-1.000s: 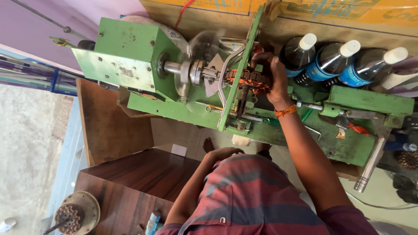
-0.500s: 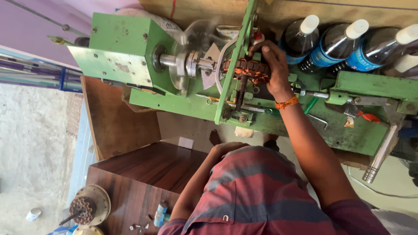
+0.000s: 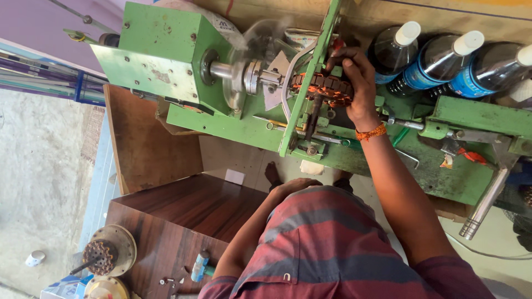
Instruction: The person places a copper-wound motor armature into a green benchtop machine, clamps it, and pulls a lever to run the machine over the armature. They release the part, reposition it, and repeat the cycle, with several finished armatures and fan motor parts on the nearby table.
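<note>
My right hand [image 3: 357,83], with an orange thread band at the wrist, grips a motor armature [image 3: 324,87] wound with copper wire. The armature sits on the shaft of a green winding machine [image 3: 160,61], just right of an upright green plate [image 3: 310,83]. A blurred, spinning part [image 3: 266,41] turns on the shaft to the left of the armature. My left arm bends down in front of my striped shirt. My left hand [image 3: 293,185] lies low by my lap, mostly hidden, so its fingers do not show.
Three dark bottles with white caps [image 3: 438,55] lie behind the machine at the right. A metal lever [image 3: 485,205] hangs off its right end. A brown wooden cabinet [image 3: 183,216] stands at lower left, with round metal motor parts [image 3: 105,254] beside it.
The view has shifted slightly and the machine sits a little higher in frame. My right hand stays on the armature, and the part on the shaft keeps spinning.
</note>
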The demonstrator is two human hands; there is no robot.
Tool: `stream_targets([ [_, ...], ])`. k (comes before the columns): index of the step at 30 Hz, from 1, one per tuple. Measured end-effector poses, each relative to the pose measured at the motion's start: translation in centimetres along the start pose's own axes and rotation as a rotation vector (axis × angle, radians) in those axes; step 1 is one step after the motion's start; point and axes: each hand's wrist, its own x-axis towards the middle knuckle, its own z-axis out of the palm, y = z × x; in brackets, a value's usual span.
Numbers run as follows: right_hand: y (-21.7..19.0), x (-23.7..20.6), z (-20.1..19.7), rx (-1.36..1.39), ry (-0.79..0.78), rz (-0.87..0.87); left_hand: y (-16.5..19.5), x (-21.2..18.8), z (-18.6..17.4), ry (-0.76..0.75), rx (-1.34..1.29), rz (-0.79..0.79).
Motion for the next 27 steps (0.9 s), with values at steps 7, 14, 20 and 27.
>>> stream_targets([
  [7, 0.1, 0.0, -0.1, -0.021, -0.004, -0.013, -0.3, -0.2, 0.1, 0.005, 0.017, -0.008],
  [14, 0.2, -2.9, -0.8, -0.028, 0.035, -0.056, -0.8, -0.7, 0.6, 0.007, 0.039, -0.013],
  [20, 2.0, -9.7, -0.9, -0.289, 0.141, -0.215, -1.6, -0.6, 0.9, 0.019, 0.056, -0.014],
  [27, 4.3, -11.8, -0.8, -0.605, 0.097, -0.323, -1.3, 0.5, 0.3, 0.029, 0.079, 0.018],
])
